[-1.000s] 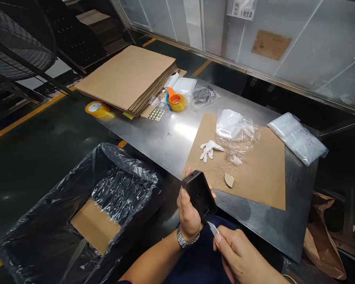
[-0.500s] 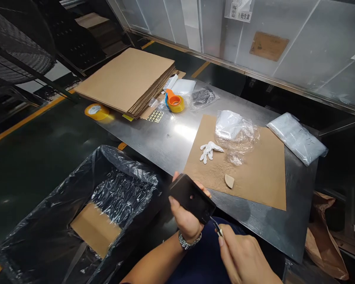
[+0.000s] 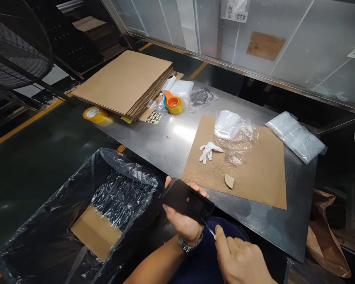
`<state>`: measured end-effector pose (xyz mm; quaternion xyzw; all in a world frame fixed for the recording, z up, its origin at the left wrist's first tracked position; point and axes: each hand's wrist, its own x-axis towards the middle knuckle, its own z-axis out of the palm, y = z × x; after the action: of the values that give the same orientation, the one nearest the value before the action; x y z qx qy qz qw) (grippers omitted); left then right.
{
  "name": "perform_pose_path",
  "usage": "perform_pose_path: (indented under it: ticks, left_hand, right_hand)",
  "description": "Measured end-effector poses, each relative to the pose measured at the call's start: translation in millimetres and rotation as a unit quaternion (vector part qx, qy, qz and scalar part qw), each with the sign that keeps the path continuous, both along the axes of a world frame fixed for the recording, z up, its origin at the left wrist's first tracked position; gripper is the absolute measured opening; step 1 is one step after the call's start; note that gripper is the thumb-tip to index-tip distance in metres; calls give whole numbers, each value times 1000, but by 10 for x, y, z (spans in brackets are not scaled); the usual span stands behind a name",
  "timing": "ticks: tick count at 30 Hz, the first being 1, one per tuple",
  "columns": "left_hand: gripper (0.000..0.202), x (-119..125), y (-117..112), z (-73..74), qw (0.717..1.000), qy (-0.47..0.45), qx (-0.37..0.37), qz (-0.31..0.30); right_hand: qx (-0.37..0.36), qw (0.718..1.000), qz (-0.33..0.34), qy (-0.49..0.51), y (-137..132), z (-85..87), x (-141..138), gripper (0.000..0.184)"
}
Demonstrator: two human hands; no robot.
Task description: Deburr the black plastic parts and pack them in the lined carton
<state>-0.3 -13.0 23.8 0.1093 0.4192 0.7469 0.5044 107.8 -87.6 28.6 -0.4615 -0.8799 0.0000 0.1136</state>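
Observation:
My left hand (image 3: 182, 223) grips a black plastic part (image 3: 187, 202) with a small hole in its flat face, held tilted in front of the steel table's near edge. My right hand (image 3: 239, 260) is closed round a thin metal blade (image 3: 209, 229), whose tip touches the part's lower right corner. A watch sits on my left wrist. Both hands hover over my lap, just right of a plastic-lined box (image 3: 77, 221).
On the steel table (image 3: 165, 138) lie a cardboard sheet (image 3: 254, 173) with a white glove (image 3: 208, 150), crumpled clear bags (image 3: 233, 132) and a small tan piece (image 3: 229, 180). Stacked cardboard (image 3: 124, 81), tape rolls (image 3: 174, 103), and a sealed bag (image 3: 296, 136) sit further back.
My left hand has turned the black part from nearly upright to lying flatter, its flat face up. The blade stays at the part's lower corner.

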Motion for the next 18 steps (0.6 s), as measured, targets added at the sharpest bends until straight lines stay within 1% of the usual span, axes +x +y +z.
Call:
perform_pose_path:
  ticks: [6,13,18]
  left_hand:
    - [45,-10,-12,-10,1000,19,13,3]
    - [48,-5,-2,18,1000,6,-29,-11]
    - [51,-24,-12,-46,997,-1,-63,-49]
  right_hand:
    - [-4,1000,-5,-3,-50,-60,18,29]
    - [16,999,-6,-29,-39,-41,10,29]
    - [54,996,-5,-68,-6,23,18,32]
